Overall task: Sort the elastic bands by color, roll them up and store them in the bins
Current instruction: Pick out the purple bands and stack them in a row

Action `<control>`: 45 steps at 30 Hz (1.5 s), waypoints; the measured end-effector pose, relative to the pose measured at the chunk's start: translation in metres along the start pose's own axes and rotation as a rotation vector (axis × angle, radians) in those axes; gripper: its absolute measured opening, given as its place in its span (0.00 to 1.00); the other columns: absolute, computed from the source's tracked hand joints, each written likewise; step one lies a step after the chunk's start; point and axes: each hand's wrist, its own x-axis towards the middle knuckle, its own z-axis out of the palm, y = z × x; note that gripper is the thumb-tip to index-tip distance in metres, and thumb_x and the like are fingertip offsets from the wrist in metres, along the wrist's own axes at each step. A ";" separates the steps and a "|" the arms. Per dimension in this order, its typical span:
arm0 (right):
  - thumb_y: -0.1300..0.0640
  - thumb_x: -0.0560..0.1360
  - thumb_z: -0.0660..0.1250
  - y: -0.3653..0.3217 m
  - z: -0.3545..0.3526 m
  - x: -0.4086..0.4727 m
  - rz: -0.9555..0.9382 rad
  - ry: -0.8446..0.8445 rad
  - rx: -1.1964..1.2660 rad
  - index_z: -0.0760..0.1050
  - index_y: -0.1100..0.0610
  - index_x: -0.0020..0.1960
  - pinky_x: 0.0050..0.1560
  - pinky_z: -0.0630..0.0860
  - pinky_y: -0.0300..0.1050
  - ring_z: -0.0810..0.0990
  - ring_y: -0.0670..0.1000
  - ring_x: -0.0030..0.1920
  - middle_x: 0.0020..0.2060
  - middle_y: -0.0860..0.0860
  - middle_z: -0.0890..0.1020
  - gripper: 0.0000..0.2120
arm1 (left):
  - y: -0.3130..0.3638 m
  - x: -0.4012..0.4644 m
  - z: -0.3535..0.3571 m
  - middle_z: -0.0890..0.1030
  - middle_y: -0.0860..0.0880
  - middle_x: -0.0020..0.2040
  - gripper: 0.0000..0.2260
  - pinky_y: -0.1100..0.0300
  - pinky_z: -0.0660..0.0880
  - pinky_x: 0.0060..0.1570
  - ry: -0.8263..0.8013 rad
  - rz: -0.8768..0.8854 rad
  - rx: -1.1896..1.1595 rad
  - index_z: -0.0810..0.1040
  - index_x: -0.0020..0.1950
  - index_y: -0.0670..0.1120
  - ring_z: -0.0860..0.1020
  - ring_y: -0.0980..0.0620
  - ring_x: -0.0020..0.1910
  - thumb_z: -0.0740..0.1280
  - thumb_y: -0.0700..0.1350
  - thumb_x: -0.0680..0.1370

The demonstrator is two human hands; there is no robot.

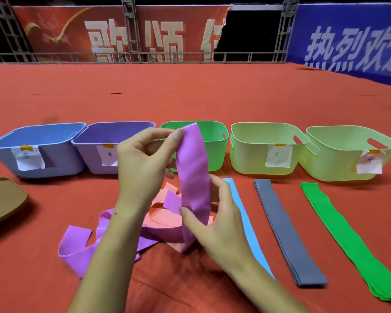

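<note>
My left hand [145,159] pinches the top end of a purple elastic band [193,177] and holds it up in front of the bins. My right hand [215,220] grips the same band lower down, near the pile. Under my hands lies a tangled heap of purple bands [77,247] and pink bands [165,216]. Flat stacks of blue bands [246,224], grey bands [280,227] and green bands [339,231] lie in rows to the right. Behind stand a blue bin [54,152], a purple bin [93,154], a green bin [215,152] and two pale green bins [251,154] [339,163].
Several bins carry paper labels taped to the front. A brown lid-like object [2,199] lies at the left edge. Everything sits on a red cloth-covered surface [190,93] that stretches far back to a metal truss and banners.
</note>
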 end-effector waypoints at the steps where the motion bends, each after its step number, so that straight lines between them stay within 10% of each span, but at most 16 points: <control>1: 0.52 0.73 0.77 -0.001 0.001 0.000 -0.002 0.011 0.001 0.68 0.41 0.72 0.61 0.80 0.50 0.81 0.46 0.64 0.63 0.39 0.80 0.32 | 0.000 0.000 0.001 0.84 0.48 0.31 0.04 0.60 0.74 0.26 0.007 0.004 0.007 0.87 0.49 0.43 0.79 0.54 0.26 0.76 0.43 0.81; 12: 0.54 0.74 0.80 -0.004 -0.014 0.009 -0.058 0.040 0.004 0.73 0.47 0.69 0.61 0.75 0.34 0.78 0.44 0.66 0.62 0.38 0.79 0.26 | -0.017 0.009 -0.019 0.87 0.45 0.35 0.06 0.53 0.81 0.29 0.129 -0.044 0.111 0.87 0.50 0.42 0.86 0.46 0.31 0.75 0.44 0.81; 23: 0.51 0.76 0.74 0.008 -0.026 0.016 -0.012 -0.079 -0.033 0.66 0.37 0.75 0.62 0.80 0.57 0.83 0.49 0.59 0.62 0.41 0.79 0.31 | -0.039 0.015 -0.027 0.85 0.46 0.32 0.03 0.61 0.76 0.25 0.154 -0.060 0.153 0.86 0.48 0.44 0.86 0.44 0.31 0.75 0.42 0.80; 28: 0.43 0.75 0.78 0.015 -0.035 0.021 0.097 -0.147 -0.003 0.69 0.37 0.73 0.51 0.82 0.52 0.87 0.53 0.48 0.56 0.39 0.81 0.30 | -0.036 0.018 -0.033 0.86 0.42 0.34 0.03 0.59 0.78 0.26 0.164 -0.056 0.118 0.87 0.50 0.44 0.86 0.40 0.33 0.76 0.43 0.81; 35: 0.60 0.75 0.78 0.021 -0.047 0.027 0.049 -0.160 -0.089 0.80 0.45 0.61 0.39 0.78 0.40 0.82 0.47 0.31 0.47 0.43 0.84 0.18 | -0.034 0.021 -0.046 0.86 0.49 0.33 0.05 0.62 0.77 0.26 0.271 -0.061 0.063 0.86 0.53 0.40 0.87 0.48 0.32 0.74 0.42 0.81; 45: 0.55 0.78 0.76 0.028 -0.030 0.023 0.071 -0.213 0.023 0.79 0.47 0.63 0.61 0.81 0.49 0.83 0.47 0.59 0.59 0.42 0.84 0.15 | -0.018 0.015 -0.044 0.85 0.49 0.35 0.02 0.62 0.75 0.28 -0.007 0.034 0.087 0.86 0.50 0.44 0.78 0.48 0.31 0.74 0.42 0.81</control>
